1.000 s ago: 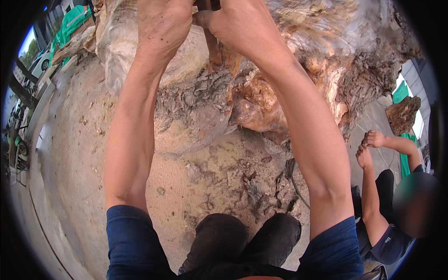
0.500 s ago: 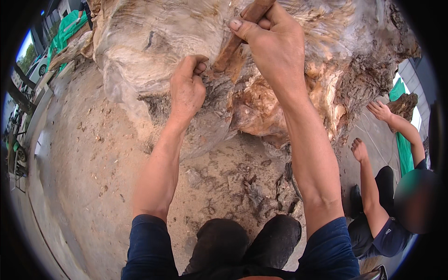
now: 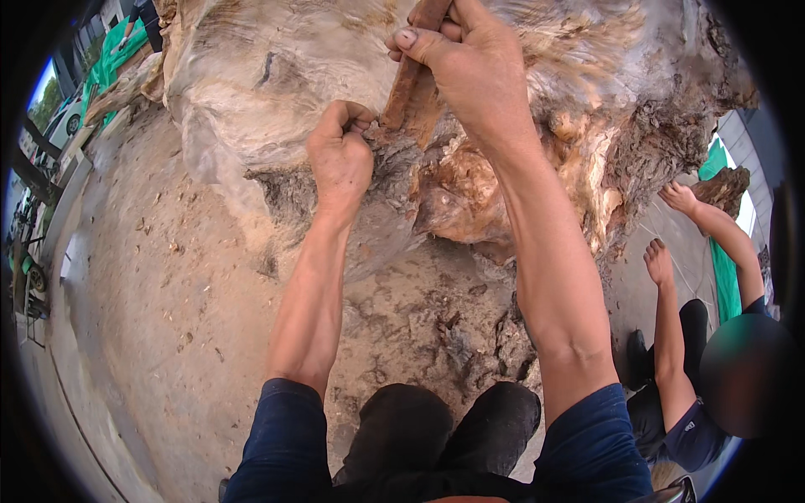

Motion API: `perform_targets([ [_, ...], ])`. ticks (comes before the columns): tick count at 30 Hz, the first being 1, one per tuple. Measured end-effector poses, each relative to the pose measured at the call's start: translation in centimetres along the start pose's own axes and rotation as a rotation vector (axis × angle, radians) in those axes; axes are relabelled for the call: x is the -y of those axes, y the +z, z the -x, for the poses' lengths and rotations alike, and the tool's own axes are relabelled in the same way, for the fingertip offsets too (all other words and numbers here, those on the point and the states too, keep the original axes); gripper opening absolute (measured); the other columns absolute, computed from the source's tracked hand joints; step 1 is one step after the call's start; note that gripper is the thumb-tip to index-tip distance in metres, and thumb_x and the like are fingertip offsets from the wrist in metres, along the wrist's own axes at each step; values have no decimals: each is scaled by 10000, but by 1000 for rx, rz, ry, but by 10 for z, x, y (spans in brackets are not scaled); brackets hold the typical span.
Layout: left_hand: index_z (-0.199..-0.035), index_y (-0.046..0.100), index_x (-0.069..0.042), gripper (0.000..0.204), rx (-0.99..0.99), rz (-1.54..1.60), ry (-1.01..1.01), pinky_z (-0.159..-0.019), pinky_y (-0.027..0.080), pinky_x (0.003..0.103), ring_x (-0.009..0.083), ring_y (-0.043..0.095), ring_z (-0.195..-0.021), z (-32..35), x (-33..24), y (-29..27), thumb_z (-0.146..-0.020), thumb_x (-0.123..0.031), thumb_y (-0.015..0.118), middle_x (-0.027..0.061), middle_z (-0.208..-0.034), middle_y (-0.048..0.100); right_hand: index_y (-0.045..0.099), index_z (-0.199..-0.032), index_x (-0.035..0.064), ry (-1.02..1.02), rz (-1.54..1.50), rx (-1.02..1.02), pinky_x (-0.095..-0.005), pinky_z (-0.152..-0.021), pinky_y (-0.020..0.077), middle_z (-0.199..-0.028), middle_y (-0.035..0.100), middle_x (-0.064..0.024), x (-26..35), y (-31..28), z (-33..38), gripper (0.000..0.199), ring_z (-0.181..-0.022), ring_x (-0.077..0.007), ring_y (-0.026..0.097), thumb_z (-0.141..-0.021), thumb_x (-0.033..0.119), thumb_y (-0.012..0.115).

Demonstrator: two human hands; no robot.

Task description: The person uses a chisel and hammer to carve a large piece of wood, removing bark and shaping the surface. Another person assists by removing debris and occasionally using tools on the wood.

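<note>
Up at twelve o'clock, here's the brown strip, slanting down against the pale face of a big weathered trunk that spreads from ten round to two. The right hand, between twelve and one, has it: fingers wrapped round the upper part, thumb across the front, a firm closed grip. Over to eleven, the left hand, its fingers curled well in beside the strip's lower end; whether they touch it or hold anything, I can't tell. Knobbly orange wood bulges just past one. Dark crumbs litter the dusty ground at five, and dark-trousered legs sit at six. Out between three and four, a co-worker with both arms raised, one hand near a rough wood chunk. Far off at ten, a green sheet and a white car.
</note>
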State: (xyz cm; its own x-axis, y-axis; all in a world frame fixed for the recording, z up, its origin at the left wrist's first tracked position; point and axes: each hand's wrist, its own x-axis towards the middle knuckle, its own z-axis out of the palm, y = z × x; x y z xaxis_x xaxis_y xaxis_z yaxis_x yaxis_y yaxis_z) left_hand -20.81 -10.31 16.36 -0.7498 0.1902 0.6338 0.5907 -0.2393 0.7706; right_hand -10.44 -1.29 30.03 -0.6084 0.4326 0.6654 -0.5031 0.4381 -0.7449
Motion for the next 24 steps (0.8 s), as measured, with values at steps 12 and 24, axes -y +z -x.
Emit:
perform_targets([
  [12,-918,680,21,272,31,-10,6,-776,521,311,172,633,-805,-1,2,-1,-830,146,454,91,-831,704,680,-1030,10,-92,351,7,-378,-635,558,-844,752,-170,-8,-2,9,169,-754,-207,739,-934,128,755],
  [24,-932,616,-9,295,58,-297,269,-747,516,383,301,650,-818,-2,-3,3,-748,179,481,146,-829,637,627,-1108,16,123,176,124,-288,-756,530,-881,667,-21,8,-15,-3,140,-810,-124,632,-974,-23,642],
])
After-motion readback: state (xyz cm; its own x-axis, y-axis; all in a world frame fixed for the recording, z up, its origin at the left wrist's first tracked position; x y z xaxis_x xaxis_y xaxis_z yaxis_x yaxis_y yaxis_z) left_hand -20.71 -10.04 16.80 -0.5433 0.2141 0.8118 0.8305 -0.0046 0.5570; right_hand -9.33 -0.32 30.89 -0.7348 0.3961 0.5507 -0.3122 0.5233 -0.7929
